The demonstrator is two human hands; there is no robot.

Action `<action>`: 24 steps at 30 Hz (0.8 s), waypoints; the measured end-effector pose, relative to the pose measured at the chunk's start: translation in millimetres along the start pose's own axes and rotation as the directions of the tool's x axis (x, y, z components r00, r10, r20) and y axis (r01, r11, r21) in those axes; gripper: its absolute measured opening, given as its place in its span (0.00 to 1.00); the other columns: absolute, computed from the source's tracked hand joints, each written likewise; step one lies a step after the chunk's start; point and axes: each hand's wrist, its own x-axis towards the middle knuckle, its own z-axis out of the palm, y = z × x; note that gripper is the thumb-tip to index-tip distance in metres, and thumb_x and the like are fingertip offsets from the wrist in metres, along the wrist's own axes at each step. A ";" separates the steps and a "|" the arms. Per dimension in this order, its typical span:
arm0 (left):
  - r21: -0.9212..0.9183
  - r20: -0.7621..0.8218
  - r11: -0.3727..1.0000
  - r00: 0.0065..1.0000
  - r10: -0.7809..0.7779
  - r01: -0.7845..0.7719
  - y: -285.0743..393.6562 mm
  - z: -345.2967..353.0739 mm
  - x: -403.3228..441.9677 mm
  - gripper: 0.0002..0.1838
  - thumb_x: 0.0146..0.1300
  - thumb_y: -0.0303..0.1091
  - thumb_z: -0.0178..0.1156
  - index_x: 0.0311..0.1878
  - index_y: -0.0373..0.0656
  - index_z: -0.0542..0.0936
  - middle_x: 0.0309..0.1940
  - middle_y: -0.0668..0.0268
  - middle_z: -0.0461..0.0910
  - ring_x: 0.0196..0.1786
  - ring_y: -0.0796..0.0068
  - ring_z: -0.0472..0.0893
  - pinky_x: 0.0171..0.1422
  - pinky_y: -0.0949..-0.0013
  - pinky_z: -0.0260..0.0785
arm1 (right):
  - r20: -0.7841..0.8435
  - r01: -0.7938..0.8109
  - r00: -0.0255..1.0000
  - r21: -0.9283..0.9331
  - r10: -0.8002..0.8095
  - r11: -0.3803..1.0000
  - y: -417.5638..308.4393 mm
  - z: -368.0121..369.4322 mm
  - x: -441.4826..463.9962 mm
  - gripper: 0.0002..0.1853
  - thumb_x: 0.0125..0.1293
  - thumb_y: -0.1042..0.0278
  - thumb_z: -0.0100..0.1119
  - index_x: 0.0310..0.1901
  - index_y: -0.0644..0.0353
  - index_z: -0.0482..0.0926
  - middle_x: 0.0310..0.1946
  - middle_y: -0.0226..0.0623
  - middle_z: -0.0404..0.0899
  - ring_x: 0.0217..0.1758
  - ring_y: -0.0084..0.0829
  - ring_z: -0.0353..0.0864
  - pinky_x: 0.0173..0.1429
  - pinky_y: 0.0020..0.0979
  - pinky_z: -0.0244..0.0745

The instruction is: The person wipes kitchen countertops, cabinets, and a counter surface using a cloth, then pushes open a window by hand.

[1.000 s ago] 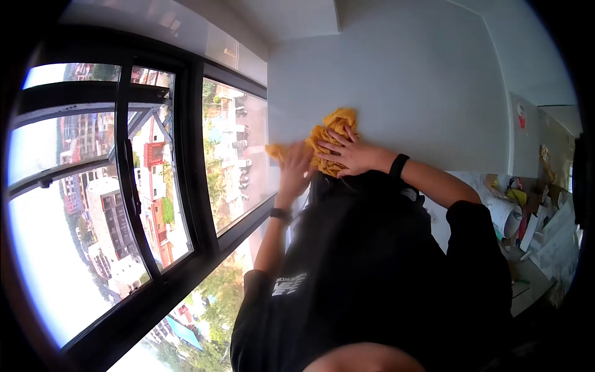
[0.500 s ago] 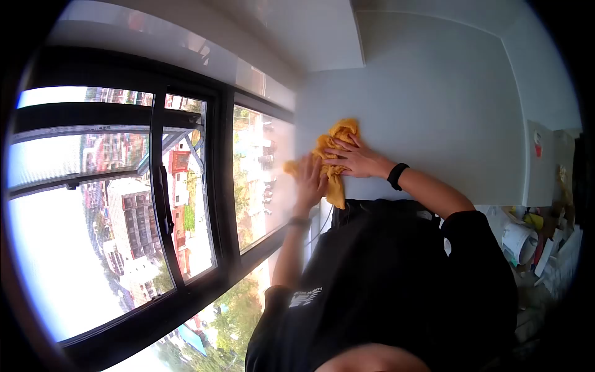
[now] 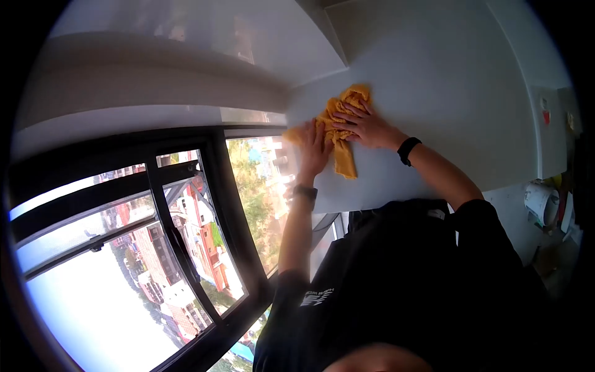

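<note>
A bunched yellow cloth (image 3: pixel 345 162) lies against a smooth pale grey surface (image 3: pixel 440 105). My right hand (image 3: pixel 370 128) presses on its thick middle part, fingers a little apart and bent into the folds. My left hand (image 3: pixel 315 150) holds down the cloth's left end, which sticks out past the fingers and looks blurred. Parts of the cloth under both hands are hidden. There is a dark band on each wrist.
On the left is a dark-framed window (image 3: pixel 217 186) with a partly opened pane and buildings outside. A pale ledge (image 3: pixel 180 115) runs above it. At the right edge stand a white cylindrical container (image 3: pixel 540 201) and other items, partly in shadow.
Both hands and the cloth have moved up in the view, farther from my body, and the cloth slightly right. The view has tilted, so the window sits lower.
</note>
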 end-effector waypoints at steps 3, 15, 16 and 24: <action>0.091 -0.055 0.993 0.995 0.085 -0.079 -13.3 2.3 31.7 0.34 0.67 0.45 0.64 0.73 0.44 0.68 0.75 0.51 0.61 0.77 0.43 0.58 0.79 0.42 0.49 | -0.026 -0.036 0.999 -0.015 0.035 0.999 13.0 -3.1 9.0 0.30 0.74 0.43 0.51 0.76 0.35 0.64 0.81 0.21 0.53 0.85 0.36 0.44 0.84 0.55 0.31; 0.079 0.059 0.960 0.963 0.264 -0.268 -46.8 -19.2 115.4 0.37 0.63 0.41 0.65 0.75 0.50 0.65 0.79 0.55 0.55 0.80 0.46 0.54 0.80 0.44 0.51 | -0.109 -0.119 0.988 -0.047 0.113 0.992 32.8 -2.4 37.9 0.29 0.75 0.40 0.49 0.73 0.39 0.69 0.78 0.22 0.59 0.84 0.35 0.48 0.84 0.54 0.33; 0.073 0.052 0.964 0.966 0.252 -0.255 -51.4 -14.4 114.5 0.37 0.64 0.41 0.65 0.75 0.50 0.65 0.79 0.56 0.54 0.80 0.47 0.54 0.80 0.43 0.51 | -0.084 -0.129 0.989 -0.066 0.124 0.989 32.9 -4.5 39.9 0.30 0.74 0.40 0.50 0.74 0.37 0.67 0.78 0.22 0.60 0.84 0.35 0.49 0.84 0.54 0.34; 0.279 -0.086 0.937 0.977 -0.194 0.211 -4.1 2.7 82.4 0.30 0.75 0.48 0.49 0.77 0.52 0.65 0.82 0.51 0.45 0.80 0.36 0.46 0.81 0.39 0.42 | -0.077 -0.155 0.986 -0.066 0.150 0.986 34.9 -9.2 40.3 0.31 0.71 0.39 0.53 0.73 0.36 0.68 0.79 0.23 0.58 0.85 0.35 0.46 0.84 0.56 0.32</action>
